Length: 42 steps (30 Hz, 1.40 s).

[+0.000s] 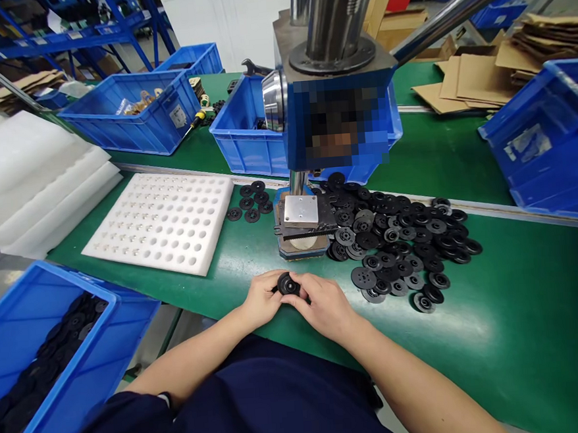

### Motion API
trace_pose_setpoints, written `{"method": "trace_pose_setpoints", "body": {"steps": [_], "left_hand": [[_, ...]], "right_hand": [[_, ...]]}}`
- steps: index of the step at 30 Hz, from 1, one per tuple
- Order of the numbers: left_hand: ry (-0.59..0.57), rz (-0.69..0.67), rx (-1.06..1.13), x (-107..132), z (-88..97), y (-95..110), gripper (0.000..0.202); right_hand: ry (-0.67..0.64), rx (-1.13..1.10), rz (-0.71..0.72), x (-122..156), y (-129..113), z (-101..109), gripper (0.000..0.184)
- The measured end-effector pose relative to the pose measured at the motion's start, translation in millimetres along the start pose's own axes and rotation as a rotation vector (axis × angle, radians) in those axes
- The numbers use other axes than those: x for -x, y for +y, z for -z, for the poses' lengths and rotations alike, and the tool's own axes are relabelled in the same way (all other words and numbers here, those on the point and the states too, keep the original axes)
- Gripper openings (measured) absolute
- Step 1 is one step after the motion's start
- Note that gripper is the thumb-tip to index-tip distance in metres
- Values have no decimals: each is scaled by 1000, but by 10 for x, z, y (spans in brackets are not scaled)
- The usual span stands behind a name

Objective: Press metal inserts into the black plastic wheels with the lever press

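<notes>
Between my left hand point(265, 300) and my right hand point(323, 302) is a round black plastic disc point(288, 283) with a raised hub. Fingers of both hands grip its edges, just in front of the press base point(303, 245). On that base sits a silver metal block point(301, 210) beneath the press ram. A heap of similar black discs point(394, 235) spreads to the right of the press, and a small group of discs point(251, 202) lies to its left. Further left, a white foam tray point(198, 266) has rows of holes, several of them holding small shiny parts.
The press head point(337, 61) stands over the green table point(515, 332), its lever point(462, 10) slanting up right. A blue bin point(111, 298) of black parts is at lower left. Other blue bins point(164, 129), a screwdriver point(194, 122) and cardboard point(482, 77) are at the back.
</notes>
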<state>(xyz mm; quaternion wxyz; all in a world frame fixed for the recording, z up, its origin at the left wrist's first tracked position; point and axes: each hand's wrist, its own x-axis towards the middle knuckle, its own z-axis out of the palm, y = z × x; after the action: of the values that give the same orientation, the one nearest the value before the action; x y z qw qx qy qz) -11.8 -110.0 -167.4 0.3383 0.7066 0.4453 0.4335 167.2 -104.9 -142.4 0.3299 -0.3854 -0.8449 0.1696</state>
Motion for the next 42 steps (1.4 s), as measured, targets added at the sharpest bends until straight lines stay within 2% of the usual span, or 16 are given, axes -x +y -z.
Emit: {"method": "trace_pose_setpoints", "body": {"steps": [8, 15, 20, 25, 31, 38, 42], "left_hand": [[-1, 4, -48, 18, 0, -11, 18], [13, -19, -49, 22, -4, -20, 18], [23, -34, -47, 6, -10, 6, 20], [28, 42, -72, -9, -27, 48, 27], [79, 202, -72, 1, -54, 78, 27], [89, 245, -7, 26, -60, 36, 28], [107, 258, 15, 24, -68, 44, 27]], "right_hand": [[3, -74, -103, -7, 12, -55, 42], [-52, -139, -169, -41, 5, -23, 35], [-84, -107, -187, -65, -31, 25, 32], [-66, -119, -152, -78, 18, 61, 36], [-17, -217, -160, -131, 161, 152, 41], [-5, -312, -361, -177, 306, 205, 59], [-7, -322, -457, -189, 394, 183, 59]]}}
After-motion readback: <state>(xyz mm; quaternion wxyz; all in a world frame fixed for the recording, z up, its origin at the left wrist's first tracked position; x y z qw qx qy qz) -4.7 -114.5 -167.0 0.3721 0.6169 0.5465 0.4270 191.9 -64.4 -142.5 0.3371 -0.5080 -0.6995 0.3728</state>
